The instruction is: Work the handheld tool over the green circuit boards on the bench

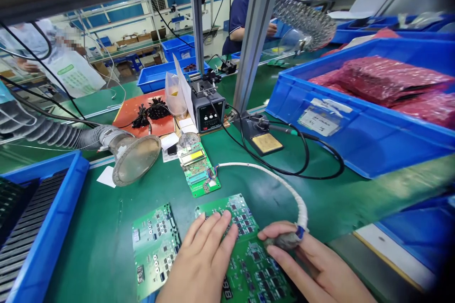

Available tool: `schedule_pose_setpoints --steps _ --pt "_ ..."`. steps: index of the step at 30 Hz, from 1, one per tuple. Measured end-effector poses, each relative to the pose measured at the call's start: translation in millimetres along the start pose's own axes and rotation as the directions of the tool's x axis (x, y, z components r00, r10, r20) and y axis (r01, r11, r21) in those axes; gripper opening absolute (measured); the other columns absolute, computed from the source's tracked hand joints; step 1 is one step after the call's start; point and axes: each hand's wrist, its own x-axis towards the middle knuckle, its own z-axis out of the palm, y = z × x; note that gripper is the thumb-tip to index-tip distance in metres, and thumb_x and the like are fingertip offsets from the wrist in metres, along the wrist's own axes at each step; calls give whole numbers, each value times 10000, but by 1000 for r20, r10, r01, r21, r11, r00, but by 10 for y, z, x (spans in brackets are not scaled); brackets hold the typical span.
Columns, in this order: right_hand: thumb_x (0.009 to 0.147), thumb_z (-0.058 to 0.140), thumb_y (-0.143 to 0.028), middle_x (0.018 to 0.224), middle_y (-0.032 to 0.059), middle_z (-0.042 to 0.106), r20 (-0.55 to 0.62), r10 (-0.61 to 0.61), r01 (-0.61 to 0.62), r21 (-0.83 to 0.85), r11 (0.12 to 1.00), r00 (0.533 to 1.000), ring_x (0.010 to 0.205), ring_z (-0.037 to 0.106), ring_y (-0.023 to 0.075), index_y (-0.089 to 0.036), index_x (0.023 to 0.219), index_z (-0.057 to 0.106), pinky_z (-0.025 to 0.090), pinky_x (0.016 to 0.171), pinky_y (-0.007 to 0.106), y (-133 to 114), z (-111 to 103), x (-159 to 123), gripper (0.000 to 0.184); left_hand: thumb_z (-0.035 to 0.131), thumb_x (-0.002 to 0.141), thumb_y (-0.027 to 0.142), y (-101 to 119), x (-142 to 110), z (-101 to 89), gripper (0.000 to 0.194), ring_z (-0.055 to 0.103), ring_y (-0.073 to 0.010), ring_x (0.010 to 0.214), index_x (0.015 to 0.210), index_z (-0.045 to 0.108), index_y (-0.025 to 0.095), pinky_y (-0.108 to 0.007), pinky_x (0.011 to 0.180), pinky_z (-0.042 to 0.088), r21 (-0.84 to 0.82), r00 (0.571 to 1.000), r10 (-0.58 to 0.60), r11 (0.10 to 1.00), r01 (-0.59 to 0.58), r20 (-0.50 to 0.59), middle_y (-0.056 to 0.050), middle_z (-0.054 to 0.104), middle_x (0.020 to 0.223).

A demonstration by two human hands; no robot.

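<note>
My left hand point(204, 251) lies flat, fingers stretched out, on a green circuit board panel point(254, 265) in front of me. In my right hand point(313, 265) is a dark, tape-wrapped connector point(284, 241), pinched between thumb and fingers over the panel's right side. Whether its tip touches the board I cannot tell. A white-wrapped cable point(277, 175) runs from this connector to a small board with a display and a blue socket point(197, 170). To the left of my left hand rests another green circuit board panel point(156, 246).
A soldering station point(208, 109) and an iron stand with a sponge point(265, 139) stand behind. A fume hose funnel point(137, 161) hangs at the left. Blue bins point(320, 123) with pink bags stand right; a blue tray point(46, 241) holds boards left. Two people are beyond the bench.
</note>
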Motion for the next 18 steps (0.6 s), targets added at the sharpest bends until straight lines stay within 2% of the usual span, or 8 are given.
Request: schedule_pose_setpoints --steps 6,9,11,12,14,16,18 --pt "879 569 -288 907 29 706 -19 -80 79 -39 996 997 842 689 162 -231 966 652 564 764 182 94 26 15 133 517 924 368 39 -16 -28 670 221 -201 1417 1484 221 148 -374 1159 253 -71 997 -45 996 49 61 -35 181 1557" --pt "871 576 -265 898 15 701 -9 -119 118 -60 991 993 836 684 153 -246 965 647 551 763 171 31 15 50 119 535 908 442 28 -3 -23 720 240 -218 1411 1484 220 145 -389 1159 258 -105 997 -63 992 68 51 -46 192 1554" --pt "867 576 -253 876 9 695 -10 -114 113 -68 991 993 819 678 149 -248 947 644 543 755 173 -52 2 70 105 540 898 480 11 -4 10 758 284 -245 1394 1484 213 127 -406 1140 300 -111 999 -38 993 39 15 -72 225 1543" --pt "868 567 -242 858 8 690 -11 -100 99 -68 993 995 803 673 148 -245 929 641 539 747 177 -98 2 73 96 529 911 454 6 -10 38 734 317 -249 1379 1484 211 123 -405 1123 331 -89 1000 -17 996 16 -10 -81 256 1532" --pt "871 529 -208 809 8 675 -23 -69 67 -58 996 997 754 658 144 -228 881 630 529 722 188 -171 29 67 104 477 951 292 2 -32 110 605 400 -224 1334 1482 227 147 -373 1077 396 7 997 11 1000 -11 -70 -70 360 1485" --pt "855 491 -169 763 11 656 -49 -46 44 -45 998 998 701 638 136 -207 829 614 514 687 192 -179 101 61 131 418 947 126 -5 -48 190 546 492 -185 1264 1469 283 213 -330 1029 447 100 989 -26 994 40 -143 -31 489 1398" --pt "803 515 -140 750 20 655 -42 -33 31 -56 998 999 683 631 139 -187 791 618 504 667 192 -97 191 80 113 454 912 80 -26 -32 251 524 602 -201 1135 1404 411 254 -331 926 520 121 977 -50 990 76 -206 -26 605 1276"
